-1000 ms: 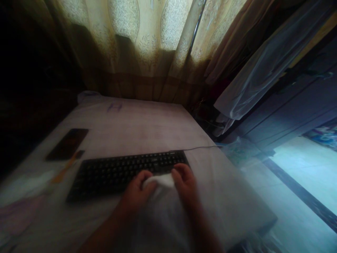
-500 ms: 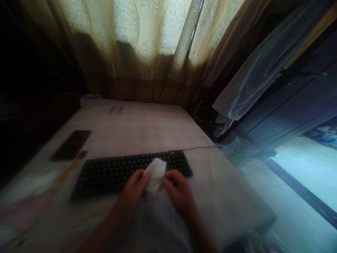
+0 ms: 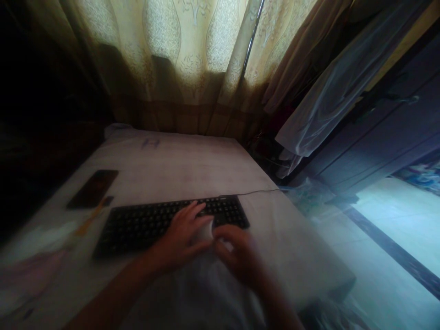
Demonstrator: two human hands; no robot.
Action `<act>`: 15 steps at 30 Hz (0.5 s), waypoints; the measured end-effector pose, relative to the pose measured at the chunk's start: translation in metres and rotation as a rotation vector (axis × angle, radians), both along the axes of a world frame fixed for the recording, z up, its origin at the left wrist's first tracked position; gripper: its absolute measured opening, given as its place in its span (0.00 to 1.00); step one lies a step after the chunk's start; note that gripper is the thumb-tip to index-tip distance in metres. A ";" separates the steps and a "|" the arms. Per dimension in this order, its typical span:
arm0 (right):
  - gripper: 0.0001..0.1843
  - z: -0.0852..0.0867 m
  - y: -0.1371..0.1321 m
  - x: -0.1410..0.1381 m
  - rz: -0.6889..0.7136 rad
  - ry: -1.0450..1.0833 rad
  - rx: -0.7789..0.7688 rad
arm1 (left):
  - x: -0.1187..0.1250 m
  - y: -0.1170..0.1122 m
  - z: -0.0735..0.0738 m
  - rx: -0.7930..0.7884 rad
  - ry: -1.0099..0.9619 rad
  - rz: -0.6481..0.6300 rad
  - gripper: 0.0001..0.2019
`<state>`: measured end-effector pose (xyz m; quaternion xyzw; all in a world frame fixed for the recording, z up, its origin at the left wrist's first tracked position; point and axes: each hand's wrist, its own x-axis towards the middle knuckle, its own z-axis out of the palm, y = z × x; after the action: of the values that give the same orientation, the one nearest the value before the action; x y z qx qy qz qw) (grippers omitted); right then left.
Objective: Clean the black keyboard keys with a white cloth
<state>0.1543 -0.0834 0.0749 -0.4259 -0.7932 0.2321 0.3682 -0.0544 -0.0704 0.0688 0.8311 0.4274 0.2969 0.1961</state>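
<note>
A black keyboard point(image 3: 134, 229) lies across the cloth-covered table, its cable running off to the right. Over its right half, my left hand point(image 3: 184, 236) is spread, with the fingers stretched forward above the keys and the thumb side against a small folded white tissue point(image 3: 205, 232). My right hand point(image 3: 235, 250) has thumb and fingers closed on the tissue's right edge, at the near side of the keyboard. Most of the tissue is hidden between the hands, and motion blurs it; it may be thin cloth.
A dark phone point(image 3: 92, 189) lies on the left of the table point(image 3: 192, 160), near a brush-like tool with an orange handle point(image 3: 91, 220). A pinkish cloth point(image 3: 34, 275) lies at the near left. Curtains point(image 3: 192, 68) hang behind; clear plastic point(image 3: 309, 197) is off the right edge.
My left hand has let go of the tissue's left side and spread its fingers forward over it. My right hand keeps its pinch, and the tissue is now mostly covered.
</note>
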 end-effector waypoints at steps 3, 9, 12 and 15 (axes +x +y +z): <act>0.07 -0.005 -0.002 0.001 -0.066 0.076 -0.133 | 0.009 0.001 0.002 -0.248 -0.120 -0.020 0.14; 0.07 -0.021 -0.002 -0.006 -0.221 0.276 -0.243 | 0.035 -0.013 0.001 -0.507 -0.398 0.258 0.15; 0.07 -0.023 -0.002 -0.007 -0.187 0.307 -0.226 | 0.040 -0.016 -0.003 -0.543 -0.512 0.285 0.18; 0.09 -0.019 -0.003 -0.004 -0.132 0.280 -0.163 | 0.041 -0.015 -0.007 -0.665 -0.635 0.286 0.23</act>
<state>0.1501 -0.0865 0.0562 -0.4691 -0.6830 0.3280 0.4538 -0.0135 -0.0855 0.0619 0.5245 0.5282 0.4073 0.5292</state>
